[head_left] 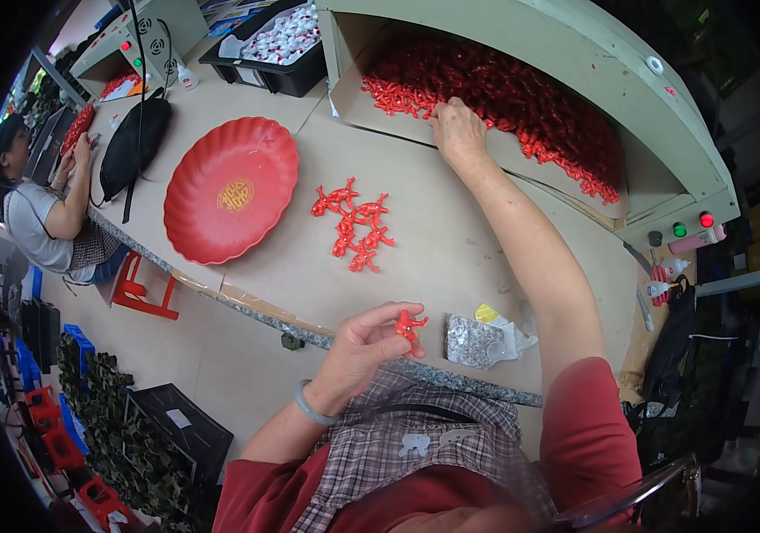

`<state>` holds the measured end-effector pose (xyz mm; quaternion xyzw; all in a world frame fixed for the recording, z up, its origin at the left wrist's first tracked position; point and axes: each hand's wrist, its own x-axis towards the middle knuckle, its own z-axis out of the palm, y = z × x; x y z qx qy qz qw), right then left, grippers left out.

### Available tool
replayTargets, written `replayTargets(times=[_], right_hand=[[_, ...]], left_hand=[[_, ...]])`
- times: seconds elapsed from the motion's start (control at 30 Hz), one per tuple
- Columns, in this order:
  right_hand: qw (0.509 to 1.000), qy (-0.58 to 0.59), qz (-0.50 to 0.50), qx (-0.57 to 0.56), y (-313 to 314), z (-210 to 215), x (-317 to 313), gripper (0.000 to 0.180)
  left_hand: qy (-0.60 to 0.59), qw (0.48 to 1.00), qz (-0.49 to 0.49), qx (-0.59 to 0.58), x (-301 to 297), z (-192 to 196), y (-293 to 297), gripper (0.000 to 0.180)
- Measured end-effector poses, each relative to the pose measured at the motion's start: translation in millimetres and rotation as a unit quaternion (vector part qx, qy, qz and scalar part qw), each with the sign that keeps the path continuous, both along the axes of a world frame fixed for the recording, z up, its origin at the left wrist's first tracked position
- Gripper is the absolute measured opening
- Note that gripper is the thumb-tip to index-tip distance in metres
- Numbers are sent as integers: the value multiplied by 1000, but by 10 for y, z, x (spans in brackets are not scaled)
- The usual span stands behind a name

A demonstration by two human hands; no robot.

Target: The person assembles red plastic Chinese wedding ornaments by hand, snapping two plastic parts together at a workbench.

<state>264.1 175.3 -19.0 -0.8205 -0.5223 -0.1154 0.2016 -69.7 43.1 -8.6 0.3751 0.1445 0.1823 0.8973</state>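
Between the thumb and fingers of my left hand [365, 348] is a small red plastic figurine [408, 326], held above the table's near edge. My right hand [460, 131] is stretched far forward to the front rim of a big pile of small red plastic pieces [496, 80] inside a pale green box-shaped cabinet [531, 19]. Its fingers are bent together against the pile; whatever they pinch is hidden. Several similar red figurines [353, 226] lie grouped on the tabletop between my hands and a red scalloped plate [202, 204] with a gold emblem.
A black bin [296, 75] of white-and-red pieces stands at the back. By my right forearm lie a silvery block [472, 341] and crumpled wrapping [515, 338]. Small glue bottles [660, 287] sit at the right. A co-worker [47, 204] sits at the left, near a black bag [136, 142].
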Motion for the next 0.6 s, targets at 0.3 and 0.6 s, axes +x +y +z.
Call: replayTargets(times=[0.3, 0.6], right_hand=[[981, 139, 120, 61, -663, 222, -262, 13], [868, 440, 189, 130, -2235, 572, -1031, 9]], left_hand=[[-2, 998, 55, 28, 53, -10, -42, 28], [33, 997, 36, 64, 211, 83, -192, 21]])
